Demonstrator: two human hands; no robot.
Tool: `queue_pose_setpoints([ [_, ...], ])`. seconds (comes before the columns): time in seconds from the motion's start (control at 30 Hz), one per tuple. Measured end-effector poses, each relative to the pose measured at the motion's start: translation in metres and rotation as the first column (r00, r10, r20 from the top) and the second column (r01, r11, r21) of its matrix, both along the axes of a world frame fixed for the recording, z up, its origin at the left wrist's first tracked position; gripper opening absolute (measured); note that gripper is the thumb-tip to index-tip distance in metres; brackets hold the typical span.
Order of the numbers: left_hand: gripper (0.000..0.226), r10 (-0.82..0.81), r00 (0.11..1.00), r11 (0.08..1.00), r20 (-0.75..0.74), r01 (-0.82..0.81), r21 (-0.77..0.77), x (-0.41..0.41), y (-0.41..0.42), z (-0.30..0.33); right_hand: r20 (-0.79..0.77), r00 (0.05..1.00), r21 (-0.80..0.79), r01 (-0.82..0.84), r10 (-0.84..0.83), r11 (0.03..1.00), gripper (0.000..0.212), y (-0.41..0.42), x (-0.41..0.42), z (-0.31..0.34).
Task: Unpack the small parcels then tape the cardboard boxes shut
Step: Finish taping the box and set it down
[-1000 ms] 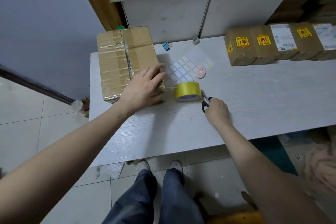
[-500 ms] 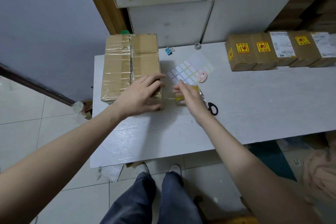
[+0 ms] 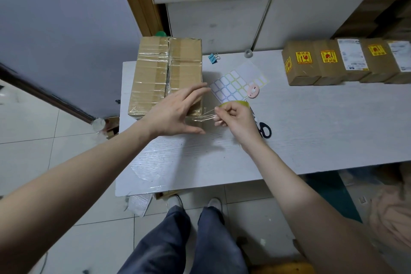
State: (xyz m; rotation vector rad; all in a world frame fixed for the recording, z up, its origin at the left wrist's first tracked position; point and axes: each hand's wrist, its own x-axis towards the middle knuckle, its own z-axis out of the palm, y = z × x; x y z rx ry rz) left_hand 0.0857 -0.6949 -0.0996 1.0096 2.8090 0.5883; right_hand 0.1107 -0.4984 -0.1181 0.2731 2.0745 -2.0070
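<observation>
A big cardboard box, wrapped in clear tape, lies at the left end of the white table. My left hand rests flat on its near right corner, fingers spread. My right hand pinches a strip of clear tape that runs from the box's near corner. The yellow tape roll shows only as a rim behind my right hand. Black-handled scissors lie on the table just right of that hand. Several small parcels with yellow warning stickers stand in a row at the back right.
A sheet of blank labels and a pink round cutter lie behind the roll. A blue binder clip and a small grey ring sit near the back edge. White cabinets stand behind the table.
My right hand let go of the scissors, moved left past the yellow roll and took hold of the tape strip at the box. My left hand stayed on the box.
</observation>
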Motion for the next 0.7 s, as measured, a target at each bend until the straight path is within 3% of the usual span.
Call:
queue_pose_setpoints([
  [0.1,0.101,-0.009,1.0,1.0,-0.004,0.009,-0.004,0.001,0.001,0.0,-0.087,0.996,0.133,0.007,0.004,0.991,0.021,-0.001,-0.003,-0.001],
  [0.33,0.078,0.01,0.999,1.0,-0.033,-0.009,0.021,0.001,0.002,0.0,-0.139,0.989,0.225,-0.01,0.043,0.974,0.025,-0.012,-0.017,-0.019],
  [0.47,0.071,0.01,0.997,1.0,-0.082,-0.012,-0.018,0.0,0.004,-0.003,-0.191,0.98,0.219,-0.012,0.055,0.976,0.016,-0.023,-0.023,-0.023],
  [0.7,0.062,0.001,0.995,1.0,-0.104,-0.001,0.006,0.002,0.006,-0.002,-0.164,0.986,0.134,0.027,-0.005,0.991,0.025,-0.045,-0.02,-0.026],
])
